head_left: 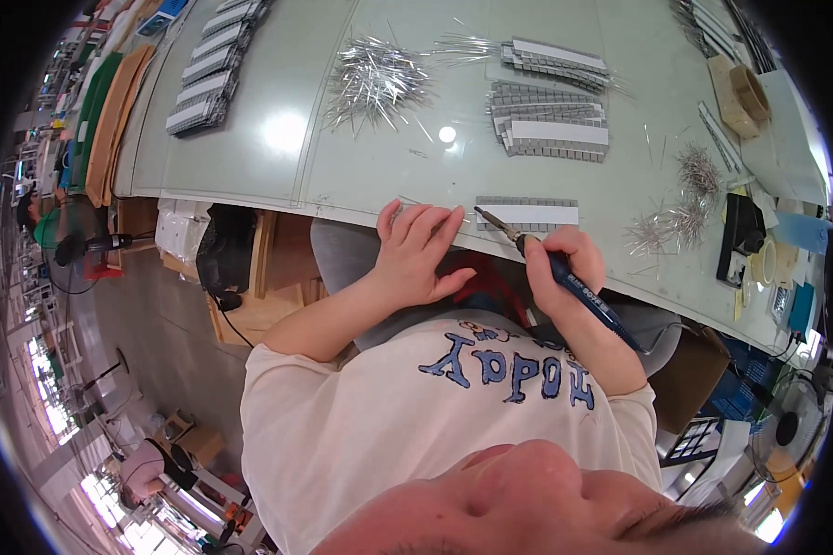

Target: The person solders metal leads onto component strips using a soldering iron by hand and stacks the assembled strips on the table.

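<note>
While the right hand [565,264] gripped a blue-handled soldering iron [565,273], tip at the gray-and-white strip [526,214] on the counter's [361,176] near edge, the left hand [415,250] lay open-fingered beside it. Soldering seemed underway; the next touch likely needed a steady tip.

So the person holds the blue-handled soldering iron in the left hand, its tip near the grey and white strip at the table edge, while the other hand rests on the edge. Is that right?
Not quite. The head view shows the blue-handled soldering iron in the right hand, not the left. Its tip does sit near the grey and white strip at the table edge, and the left hand rests on that edge.
</note>
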Tool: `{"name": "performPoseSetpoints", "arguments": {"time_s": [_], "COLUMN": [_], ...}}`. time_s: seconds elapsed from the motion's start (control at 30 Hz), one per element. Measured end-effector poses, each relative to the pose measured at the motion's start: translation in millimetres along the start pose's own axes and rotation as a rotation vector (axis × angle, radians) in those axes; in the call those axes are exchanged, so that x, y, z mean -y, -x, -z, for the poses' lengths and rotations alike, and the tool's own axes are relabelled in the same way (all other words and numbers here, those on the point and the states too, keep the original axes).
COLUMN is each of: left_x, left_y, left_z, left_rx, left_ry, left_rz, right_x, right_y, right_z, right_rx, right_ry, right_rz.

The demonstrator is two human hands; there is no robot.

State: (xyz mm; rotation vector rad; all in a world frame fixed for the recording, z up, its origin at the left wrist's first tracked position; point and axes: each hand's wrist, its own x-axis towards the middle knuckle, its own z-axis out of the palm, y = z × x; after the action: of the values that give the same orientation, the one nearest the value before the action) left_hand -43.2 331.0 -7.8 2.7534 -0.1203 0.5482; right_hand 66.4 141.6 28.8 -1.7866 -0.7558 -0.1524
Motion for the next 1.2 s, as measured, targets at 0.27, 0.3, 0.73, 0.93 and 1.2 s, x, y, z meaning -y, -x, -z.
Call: {"name": "performPoseSetpoints", "arguments": {"time_s": [0.27, 0.3, 0.73, 0.93, 1.2], "left_x": [1.9, 1.8, 2.6, 2.5, 7.8], "left_y": [-1.3, -1.7, -1.4, -2.8, 6.9], "left_z": [-0.4, 0.1, -0.5, -2.0, 0.5], "left_rx": [0.009, 0.015, 0.02, 0.026, -0.035], "left_ry": [0.03, 0.032, 0.019, 0.03, 0.01], "left_rz": [-0.02, -0.018, -0.024, -0.033, -0.032], "right_x": [-3.0, -3.7, -4.8, -3.4, -4.0], "right_y": [0.0, 0.2, 0.3, 0.7, -6.7], "right_z": [-2.5, -2.9, -4.5, -5.1, -8.8], "right_rx": [0.034, 0.033, 0.092, 0.073, 0.085], "right_ry": [-0.061, -0.061, -0.03, -0.042, -0.054], "right_rz": [-0.038, -0.039, 0.005, -0.075, -0.141]}}
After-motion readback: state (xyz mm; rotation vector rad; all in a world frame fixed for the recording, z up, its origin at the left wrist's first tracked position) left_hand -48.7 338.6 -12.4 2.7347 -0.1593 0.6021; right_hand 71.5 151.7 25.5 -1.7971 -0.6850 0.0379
